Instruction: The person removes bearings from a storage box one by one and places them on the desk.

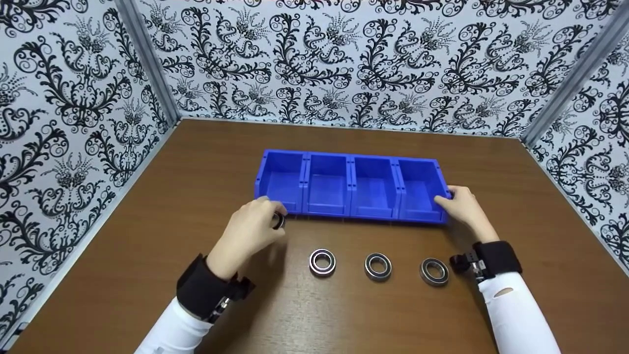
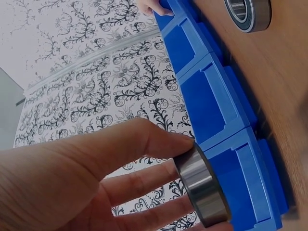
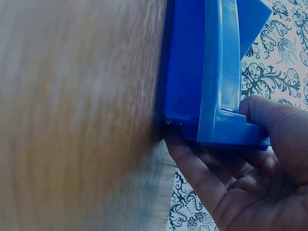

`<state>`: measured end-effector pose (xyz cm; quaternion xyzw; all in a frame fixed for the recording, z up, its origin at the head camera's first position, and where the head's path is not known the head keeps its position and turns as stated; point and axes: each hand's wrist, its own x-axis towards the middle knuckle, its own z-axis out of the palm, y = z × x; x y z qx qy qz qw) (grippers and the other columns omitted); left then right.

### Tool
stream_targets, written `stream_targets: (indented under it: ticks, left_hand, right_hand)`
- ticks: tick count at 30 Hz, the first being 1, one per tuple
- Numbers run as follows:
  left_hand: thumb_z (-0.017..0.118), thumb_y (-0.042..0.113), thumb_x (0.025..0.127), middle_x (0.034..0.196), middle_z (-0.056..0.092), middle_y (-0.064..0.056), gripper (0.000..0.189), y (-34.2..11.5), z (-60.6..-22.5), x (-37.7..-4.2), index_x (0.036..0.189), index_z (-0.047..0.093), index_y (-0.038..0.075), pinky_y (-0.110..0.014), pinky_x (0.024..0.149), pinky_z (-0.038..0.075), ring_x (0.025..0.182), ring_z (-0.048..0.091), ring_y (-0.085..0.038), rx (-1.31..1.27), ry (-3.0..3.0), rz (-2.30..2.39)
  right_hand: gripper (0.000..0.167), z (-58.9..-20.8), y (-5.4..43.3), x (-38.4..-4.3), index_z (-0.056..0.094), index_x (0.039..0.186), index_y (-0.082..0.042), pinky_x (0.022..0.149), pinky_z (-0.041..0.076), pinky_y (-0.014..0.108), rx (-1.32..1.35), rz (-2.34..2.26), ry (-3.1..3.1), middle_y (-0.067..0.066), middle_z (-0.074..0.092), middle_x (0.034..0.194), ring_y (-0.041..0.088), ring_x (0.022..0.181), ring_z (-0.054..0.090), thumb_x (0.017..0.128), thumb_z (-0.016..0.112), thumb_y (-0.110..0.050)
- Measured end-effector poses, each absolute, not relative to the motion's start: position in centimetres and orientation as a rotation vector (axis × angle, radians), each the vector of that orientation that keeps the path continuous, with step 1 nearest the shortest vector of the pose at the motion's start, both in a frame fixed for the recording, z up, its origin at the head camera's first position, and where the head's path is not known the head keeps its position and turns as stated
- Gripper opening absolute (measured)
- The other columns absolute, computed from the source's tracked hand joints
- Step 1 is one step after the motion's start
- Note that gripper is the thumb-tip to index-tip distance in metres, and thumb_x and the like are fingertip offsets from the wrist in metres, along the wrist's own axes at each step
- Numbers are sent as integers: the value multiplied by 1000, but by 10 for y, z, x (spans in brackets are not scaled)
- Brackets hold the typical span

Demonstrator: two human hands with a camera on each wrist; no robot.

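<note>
Between thumb and fingers my left hand (image 1: 253,226) pinches a ball bearing (image 2: 202,185), held up on edge by the front of the leftmost compartment of a blue four-bay bin (image 1: 376,213). In the head view the fingers partly hide that bearing. My right hand (image 1: 464,206) grips the bin's right end, thumb over the side wall and fingers around the outside, as the right wrist view shows. On the table before the bin lie three more bearings in a row: a left one (image 1: 322,262), a middle one (image 1: 378,267) and a right one (image 1: 434,272).
The brown wooden table (image 1: 373,324) carries everything. Patterned panels (image 1: 314,64) stand behind it and at both sides, joined by grey metal posts (image 1: 150,59). Black straps with small cameras (image 1: 204,287) sit on both wrists.
</note>
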<state>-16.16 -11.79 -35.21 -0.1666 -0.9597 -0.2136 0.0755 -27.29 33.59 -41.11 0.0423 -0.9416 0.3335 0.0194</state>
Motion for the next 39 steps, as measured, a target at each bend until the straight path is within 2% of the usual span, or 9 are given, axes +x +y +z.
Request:
stream_targets:
  ticks: [8, 15, 22, 30, 39]
  left_hand:
    - [74, 5, 74, 100, 68, -14, 27, -117, -353, -156, 100, 75, 3, -51, 82, 53, 97, 66, -36, -511, -2879, -648]
    - [74, 5, 74, 98, 68, -13, 24, -118, -356, -154, 97, 75, 4, -51, 81, 53, 95, 66, -36, -505, -2894, -650]
    - [75, 6, 72, 95, 66, -12, 25, -119, -358, -150, 97, 75, 5, -51, 80, 53, 92, 65, -34, -496, -2910, -643]
    - [75, 6, 71, 92, 66, -13, 23, -119, -361, -146, 93, 74, 4, -51, 77, 52, 88, 65, -36, -534, -2878, -644]
    - [76, 5, 71, 91, 65, -11, 21, -118, -365, -141, 91, 73, 6, -51, 75, 52, 87, 65, -36, -538, -2888, -642]
  right_hand:
    - [45, -411, 336, -272, 58, 125, 18, 68, 47, 26, 117, 1037, -2924, 31, 68, 106, 19, 78, 62, 95, 57, -14]
    - [44, -412, 336, -272, 58, 126, 18, 68, 47, 24, 107, 1056, -2933, 31, 68, 108, 17, 79, 63, 95, 57, -13]
    - [45, -411, 335, -273, 57, 127, 18, 71, 48, 27, 105, 1065, -2943, 32, 67, 112, 24, 85, 64, 97, 57, -15]
    - [44, -410, 335, -272, 58, 126, 18, 68, 46, 26, 131, 1039, -2925, 31, 68, 108, 19, 79, 61, 95, 57, -13]
    - [45, -411, 335, -272, 57, 127, 18, 72, 47, 28, 115, 1033, -2926, 31, 67, 109, 23, 84, 63, 95, 57, -14]
